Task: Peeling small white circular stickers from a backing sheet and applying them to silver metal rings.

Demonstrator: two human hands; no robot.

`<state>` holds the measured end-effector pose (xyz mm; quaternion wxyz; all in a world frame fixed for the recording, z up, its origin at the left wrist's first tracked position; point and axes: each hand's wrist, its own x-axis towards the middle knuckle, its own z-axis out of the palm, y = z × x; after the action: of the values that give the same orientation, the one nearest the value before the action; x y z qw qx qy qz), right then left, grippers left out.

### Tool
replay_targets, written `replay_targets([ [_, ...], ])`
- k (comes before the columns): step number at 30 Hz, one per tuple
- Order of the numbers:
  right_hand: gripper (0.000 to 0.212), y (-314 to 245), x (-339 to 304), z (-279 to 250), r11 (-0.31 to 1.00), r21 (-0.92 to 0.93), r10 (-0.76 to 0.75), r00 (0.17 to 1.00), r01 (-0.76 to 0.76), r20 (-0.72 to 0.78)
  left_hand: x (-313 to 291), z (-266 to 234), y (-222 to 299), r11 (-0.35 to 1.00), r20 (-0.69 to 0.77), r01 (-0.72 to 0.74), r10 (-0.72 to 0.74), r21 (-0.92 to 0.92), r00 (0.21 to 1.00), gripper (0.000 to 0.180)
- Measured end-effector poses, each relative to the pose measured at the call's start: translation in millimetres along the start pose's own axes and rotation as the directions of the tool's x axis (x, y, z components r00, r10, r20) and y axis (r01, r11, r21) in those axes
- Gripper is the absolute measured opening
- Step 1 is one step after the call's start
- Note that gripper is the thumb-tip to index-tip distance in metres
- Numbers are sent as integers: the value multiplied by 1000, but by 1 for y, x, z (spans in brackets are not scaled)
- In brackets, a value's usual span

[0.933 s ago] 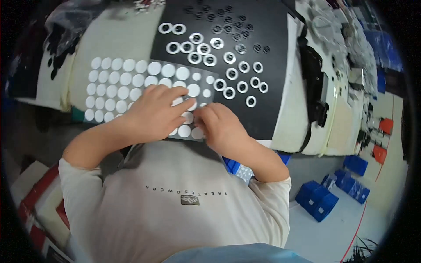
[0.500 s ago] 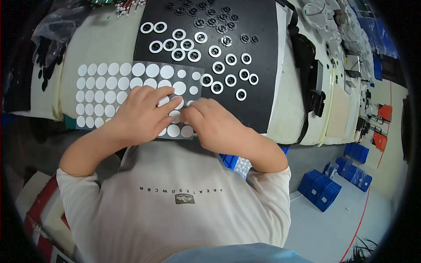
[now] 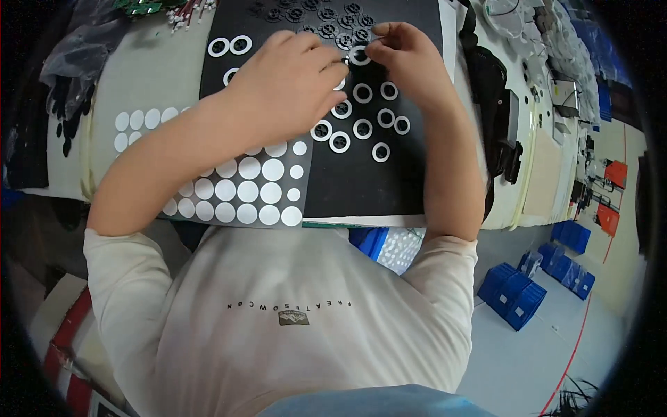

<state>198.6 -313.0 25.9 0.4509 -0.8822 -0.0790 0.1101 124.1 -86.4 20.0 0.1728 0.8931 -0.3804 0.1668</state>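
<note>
My left hand (image 3: 292,80) reaches across the black board (image 3: 365,191), thumb and fingers apart, its fingertips beside a round part with a white ring (image 3: 359,55). On the other side of that part is my right hand (image 3: 413,62), its thumb close to the ring's edge and its bent forefinger raised clear of the thumb. Nothing shows clearly between its fingers. A grey sheet of white round stickers (image 3: 284,182) lies partly under my left forearm. Several black discs with white rings (image 3: 362,128) are spread on the board. Bare black discs (image 3: 328,30) cluster farther back.
A black pouch or case (image 3: 483,76) stands along the board's right side. Clear plastic bags (image 3: 83,52) lie at the left, with green circuit boards (image 3: 139,7) and red-white wires (image 3: 187,14) at the back. Blue bins (image 3: 512,295) stand on the floor at right.
Both hands have moved from the sticker sheet, farther away and to the right, over the black board. The disc between them now shows a full white ring. The sheet has shifted slightly.
</note>
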Motion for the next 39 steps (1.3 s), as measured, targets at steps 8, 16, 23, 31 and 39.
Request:
replay_targets([
  [8,38,9,2,9,986,-165,0,999,-7,-40,4,22,-6,999,17,43,-43,-22,999,34],
  [16,39,6,1,16,967,-255,-59,991,26,-124,7,24,-6,997,4,33,-33,-66,999,39],
  [23,39,9,4,14,966,-249,-86,993,62,-87,11,29,-13,1000,-49,-21,21,-5,999,41],
  [31,34,17,-2,9,925,-359,-173,980,127,-98,14,26,-9,998,31,-25,24,49,999,41],
  [39,27,-11,-6,9,966,-254,-54,998,43,-35,12,20,-9,993,58,-25,18,116,998,39],
])
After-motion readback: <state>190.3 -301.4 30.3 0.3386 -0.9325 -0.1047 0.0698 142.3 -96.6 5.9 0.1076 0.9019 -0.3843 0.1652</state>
